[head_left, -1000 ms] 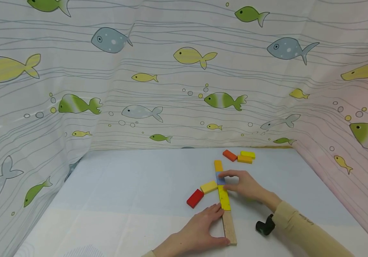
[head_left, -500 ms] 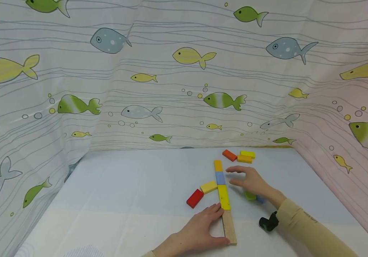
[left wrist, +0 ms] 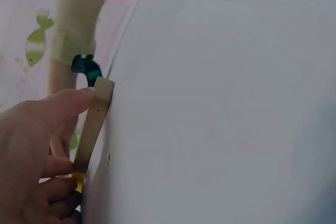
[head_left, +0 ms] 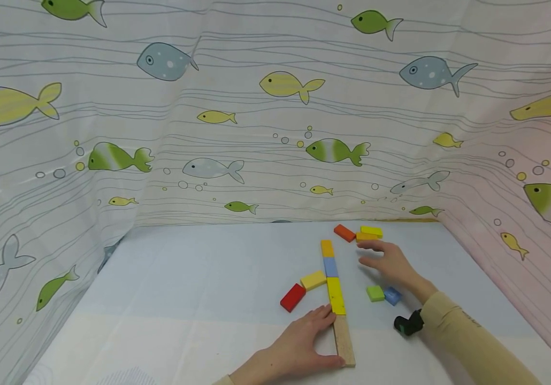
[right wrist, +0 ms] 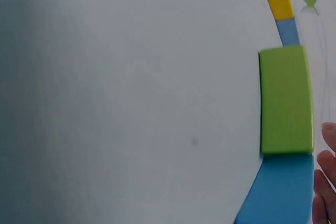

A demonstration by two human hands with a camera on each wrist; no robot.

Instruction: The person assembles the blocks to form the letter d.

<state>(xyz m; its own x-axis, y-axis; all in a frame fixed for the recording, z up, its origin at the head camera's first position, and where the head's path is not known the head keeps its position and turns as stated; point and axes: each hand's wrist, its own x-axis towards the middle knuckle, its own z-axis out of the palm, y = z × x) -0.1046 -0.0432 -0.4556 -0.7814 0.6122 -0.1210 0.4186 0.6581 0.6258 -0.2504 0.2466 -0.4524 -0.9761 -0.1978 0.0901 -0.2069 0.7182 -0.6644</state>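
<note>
My left hand lies along the left side of a plain wooden block, thumb at its near end and fingertips by its far end. The left wrist view shows the thumb on the end of this block and the other fingers bent. Beyond it, a straight row continues with a bright yellow part, a blue block and an orange-yellow block. My right hand holds nothing, thumb and forefinger apart, right of the row. Its fingertips overlap an orange block in the head view.
At the back lie a red-orange block and a yellow block. A pale yellow block and a red block sit left of the row. Green and blue blocks lie near the right forearm, above the black wrist camera.
My right hand has left the blue block in the row and moved right and slightly back, uncovering the green and blue blocks at the right. My left hand has stayed in place.
</note>
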